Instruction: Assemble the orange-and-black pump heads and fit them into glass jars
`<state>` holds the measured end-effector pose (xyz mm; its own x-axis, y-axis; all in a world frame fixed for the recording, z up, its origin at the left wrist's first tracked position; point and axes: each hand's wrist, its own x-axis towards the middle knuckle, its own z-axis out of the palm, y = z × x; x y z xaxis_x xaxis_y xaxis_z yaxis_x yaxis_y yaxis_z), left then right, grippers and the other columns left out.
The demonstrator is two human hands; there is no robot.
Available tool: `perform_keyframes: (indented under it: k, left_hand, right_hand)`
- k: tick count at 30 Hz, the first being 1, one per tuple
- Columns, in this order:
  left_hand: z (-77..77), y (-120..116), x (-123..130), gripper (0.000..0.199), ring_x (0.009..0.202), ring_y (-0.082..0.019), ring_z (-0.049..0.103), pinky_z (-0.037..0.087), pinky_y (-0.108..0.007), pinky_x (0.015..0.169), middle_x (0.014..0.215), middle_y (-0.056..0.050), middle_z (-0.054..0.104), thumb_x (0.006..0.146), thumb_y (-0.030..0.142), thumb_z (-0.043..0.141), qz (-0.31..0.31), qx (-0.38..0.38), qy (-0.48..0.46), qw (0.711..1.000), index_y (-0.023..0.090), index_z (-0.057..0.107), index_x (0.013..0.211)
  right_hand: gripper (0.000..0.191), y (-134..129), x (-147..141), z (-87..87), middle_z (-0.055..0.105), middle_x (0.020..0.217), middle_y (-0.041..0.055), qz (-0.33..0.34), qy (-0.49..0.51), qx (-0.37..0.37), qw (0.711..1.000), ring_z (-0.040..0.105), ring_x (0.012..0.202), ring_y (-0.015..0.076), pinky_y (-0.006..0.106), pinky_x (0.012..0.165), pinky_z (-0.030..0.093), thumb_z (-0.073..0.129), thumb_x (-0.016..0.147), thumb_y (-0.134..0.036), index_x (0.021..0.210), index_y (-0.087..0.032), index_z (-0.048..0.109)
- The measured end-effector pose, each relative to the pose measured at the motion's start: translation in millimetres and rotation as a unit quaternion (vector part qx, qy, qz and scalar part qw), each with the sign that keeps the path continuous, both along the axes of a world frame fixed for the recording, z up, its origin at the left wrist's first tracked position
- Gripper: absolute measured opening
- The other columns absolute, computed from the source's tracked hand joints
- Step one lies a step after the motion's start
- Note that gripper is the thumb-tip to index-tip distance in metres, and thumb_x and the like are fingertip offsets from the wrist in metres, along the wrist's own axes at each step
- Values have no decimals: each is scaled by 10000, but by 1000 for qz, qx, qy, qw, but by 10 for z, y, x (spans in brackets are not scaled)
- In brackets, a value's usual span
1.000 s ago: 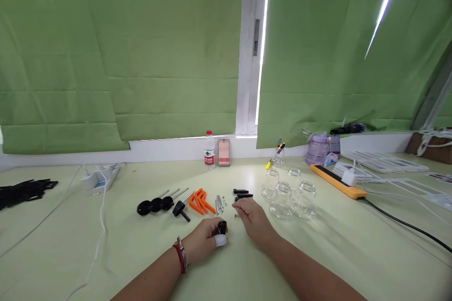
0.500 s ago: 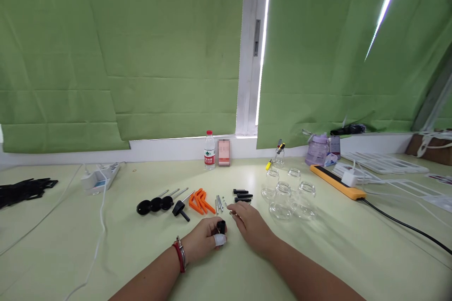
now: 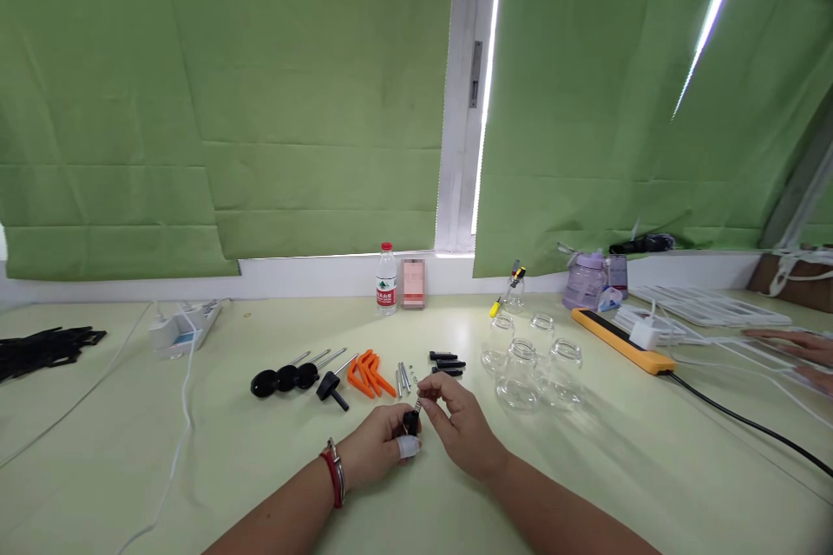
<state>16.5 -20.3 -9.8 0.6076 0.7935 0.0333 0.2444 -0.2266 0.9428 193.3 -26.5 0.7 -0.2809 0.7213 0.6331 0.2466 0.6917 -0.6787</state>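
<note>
My left hand (image 3: 377, 448) is wrapped round a small black part (image 3: 410, 422), and white tape covers its thumb. Between the fingertips of my right hand (image 3: 465, 429) is a small metal spring (image 3: 418, 404), which stands at the top of the black part. Just beyond the hands lie metal pins (image 3: 403, 378) and orange bent pieces (image 3: 370, 375). Several black ribbed parts (image 3: 446, 362) rest behind my right hand. Further left are black round pieces with metal rods (image 3: 286, 378) and a black knobbed piece (image 3: 331, 386).
Several glass jars (image 3: 521, 377) stand to the right, near an orange power strip (image 3: 621, 342) with a black cable. A bottle (image 3: 386, 282) is at the back. White cables and a white power strip (image 3: 188, 328) lie left. Another person's hand (image 3: 797, 345) shows at far right.
My right hand has brought a spring from the table to the black part in my left hand. The black part has tilted slightly. Another person's hands have appeared at the far right.
</note>
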Motion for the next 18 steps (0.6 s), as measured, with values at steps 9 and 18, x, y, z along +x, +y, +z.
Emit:
perform_keyframes:
  k: [9,18]
  left_hand:
    - [28,-9,-2,94,598,-99,392,335,-235,582,633,49,431,727,215,555,-7,23,-3,1000,177,470,736]
    - [33,-31,29,198,648,-98,428,380,-234,582,773,14,494,730,256,620,-3,-15,-79,997,164,514,870]
  right_hand:
    - [173,-36,-19,-10,580,888,39,28,-41,-2,999,549,798,142,280,749,467,457,861,-183,987,-205,574]
    - [244,-45,-17,-46,573,997,50,54,-76,0,996,561,850,146,271,731,471,503,793,-102,962,-224,629]
